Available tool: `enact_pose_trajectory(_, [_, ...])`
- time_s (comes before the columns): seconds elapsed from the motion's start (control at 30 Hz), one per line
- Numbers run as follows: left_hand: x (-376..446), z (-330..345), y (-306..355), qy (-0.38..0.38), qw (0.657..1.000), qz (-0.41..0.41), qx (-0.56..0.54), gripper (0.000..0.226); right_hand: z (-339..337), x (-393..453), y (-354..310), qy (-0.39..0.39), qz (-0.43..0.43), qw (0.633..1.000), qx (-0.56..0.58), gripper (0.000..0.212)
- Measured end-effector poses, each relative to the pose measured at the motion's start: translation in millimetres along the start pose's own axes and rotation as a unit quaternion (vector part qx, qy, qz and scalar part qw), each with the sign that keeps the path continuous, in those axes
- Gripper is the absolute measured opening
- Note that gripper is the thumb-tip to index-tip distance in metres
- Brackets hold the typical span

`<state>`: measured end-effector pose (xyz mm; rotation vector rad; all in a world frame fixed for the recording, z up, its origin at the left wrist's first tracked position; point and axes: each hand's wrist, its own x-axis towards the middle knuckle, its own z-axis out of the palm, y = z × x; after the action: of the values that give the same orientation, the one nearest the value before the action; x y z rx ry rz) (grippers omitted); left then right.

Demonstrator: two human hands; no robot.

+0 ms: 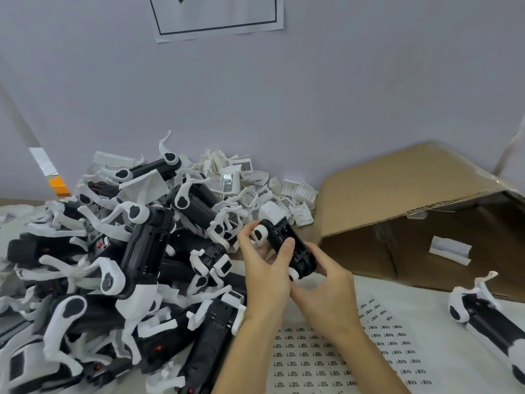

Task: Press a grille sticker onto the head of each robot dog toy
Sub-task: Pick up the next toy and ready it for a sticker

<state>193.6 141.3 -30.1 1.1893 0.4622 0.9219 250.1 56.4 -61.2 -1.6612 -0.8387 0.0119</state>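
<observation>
Gripping one black-and-white robot dog toy underside up, the left hand and right hand each kept a closed grip on its body above the table. The toy was just beside the toy pile, above the sticker sheets.

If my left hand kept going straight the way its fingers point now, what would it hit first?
Probably the pile of white head parts by the wall, just beyond the robot dog toy that the left hand grips together with the right hand. Depth is unclear from this one view.
</observation>
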Motion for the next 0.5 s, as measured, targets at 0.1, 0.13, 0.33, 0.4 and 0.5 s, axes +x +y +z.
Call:
enact_pose_trajectory(0.1, [0,-1,-1,-0.016,1.000,0.010,0.016,0.054,-2,0,9,-0.034,0.008,0.999,0.006,0.062])
enact_pose_trajectory(0.13, [0,-2,-2,-0.028,0.999,0.016,0.027,0.055,-3,-1,11,-0.046,0.009,0.999,0.012,0.066])
enact_pose_trajectory(0.33, [-6,-1,-12,-0.137,0.977,0.071,0.150,0.071,-5,1,5,0.014,-0.039,0.995,0.093,0.070])
enact_pose_trajectory(0.4, [-9,-1,-17,-0.168,0.962,0.079,0.201,0.075,-5,1,3,0.048,-0.029,0.993,0.102,0.075])
enact_pose_trajectory(0.5, [-8,-3,-23,-0.177,0.947,0.082,0.254,0.080,-6,2,1,0.099,-0.003,0.991,0.093,0.084])
